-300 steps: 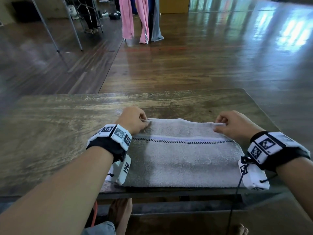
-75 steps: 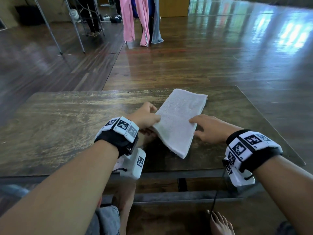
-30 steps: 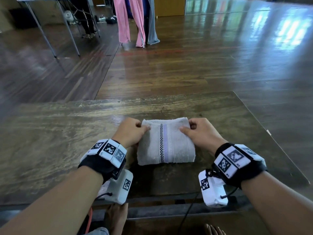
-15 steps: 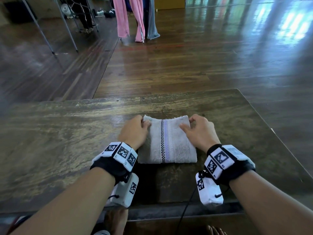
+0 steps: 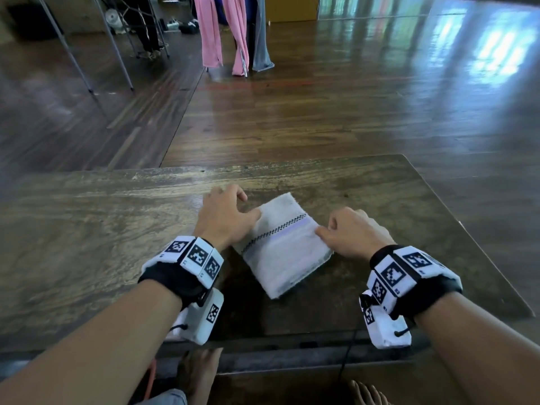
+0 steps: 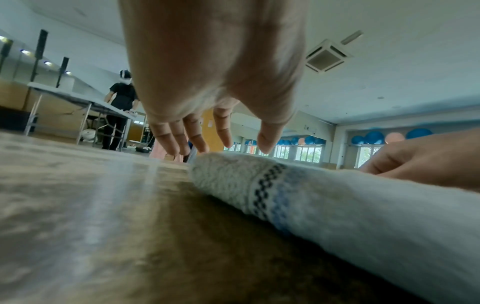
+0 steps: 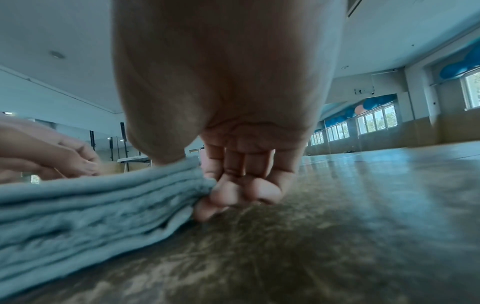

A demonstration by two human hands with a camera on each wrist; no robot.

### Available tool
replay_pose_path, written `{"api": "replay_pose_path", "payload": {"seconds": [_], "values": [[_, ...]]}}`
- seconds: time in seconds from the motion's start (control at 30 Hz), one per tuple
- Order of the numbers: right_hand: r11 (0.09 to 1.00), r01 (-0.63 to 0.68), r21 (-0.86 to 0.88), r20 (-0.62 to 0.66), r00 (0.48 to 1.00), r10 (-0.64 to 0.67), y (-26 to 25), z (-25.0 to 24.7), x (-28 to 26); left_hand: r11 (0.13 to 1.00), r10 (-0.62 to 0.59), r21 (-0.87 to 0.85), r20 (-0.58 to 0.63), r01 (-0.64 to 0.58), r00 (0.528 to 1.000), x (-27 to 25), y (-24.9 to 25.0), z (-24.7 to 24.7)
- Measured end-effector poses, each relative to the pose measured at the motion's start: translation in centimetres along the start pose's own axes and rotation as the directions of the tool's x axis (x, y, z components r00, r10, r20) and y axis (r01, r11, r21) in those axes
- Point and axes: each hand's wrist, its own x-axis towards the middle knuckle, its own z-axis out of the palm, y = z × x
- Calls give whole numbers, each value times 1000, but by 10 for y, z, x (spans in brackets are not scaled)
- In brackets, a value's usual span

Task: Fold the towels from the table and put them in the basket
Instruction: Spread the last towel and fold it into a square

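A folded white towel [image 5: 280, 252] with a checked and pale blue stripe lies askew on the wooden table [image 5: 87, 229], near its front edge. My left hand [image 5: 247, 205] is at the towel's far left corner, the thumb resting on top and the fingers relaxed behind it. In the left wrist view the left hand [image 6: 241, 146] hangs loosely over the towel [image 6: 337, 205]. My right hand [image 5: 327, 228] pinches the towel's right edge. In the right wrist view, that right hand [image 7: 205, 179] has its fingers curled under the stacked layers of the towel [image 7: 91, 201] and its thumb on top. No basket is in view.
The table's right edge [image 5: 467, 229] runs close to my right wrist. Pink and grey cloths [image 5: 222, 30] hang on a rack across the wooden floor. Metal table legs [image 5: 114, 48] stand at the back left, where a person in black [image 6: 119, 107] is. Bare feet show below the table.
The folded towel has turned clockwise, so its stripe now runs slantwise instead of straight away from me. My left hand shifted to the far corner, my right hand to the right edge.
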Motion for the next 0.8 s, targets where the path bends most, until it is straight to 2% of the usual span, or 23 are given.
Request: {"api": "replay_pose_path", "payload": {"seconds": [0.1,0.17,0.23,0.3,0.37,0.4,0.5,0.57,0.7,0.8], "values": [[978,2,207,228,972,-50,6,-4,-8,989,106,104,-16,-104,994,-11,2,-7],[958,-19,286,328,941,-79,8,-7,-15,971,233,41,38,-234,972,-17,6,-11],[963,30,266,270,957,-104,10,-7,-17,949,307,9,175,-314,935,-24,10,-14],[973,77,219,125,986,-107,15,-7,-17,936,312,79,270,-344,911,-29,16,-14],[963,102,248,23,993,-112,20,-7,-17,914,325,155,272,-375,906,-34,23,-13],[954,119,276,12,992,-127,23,-7,-17,899,353,168,270,-405,896,-36,28,-12],[941,159,299,53,982,-182,26,-5,-19,864,451,63,346,-500,823,-47,48,-3],[937,173,305,68,977,-202,28,-6,-21,858,454,41,406,-512,793,-53,61,5],[921,177,347,113,967,-228,29,-8,-26,856,437,93,391,-508,810,-55,75,14],[923,164,347,161,960,-231,30,-10,-27,848,496,40,293,-529,818,-55,82,18]]}}
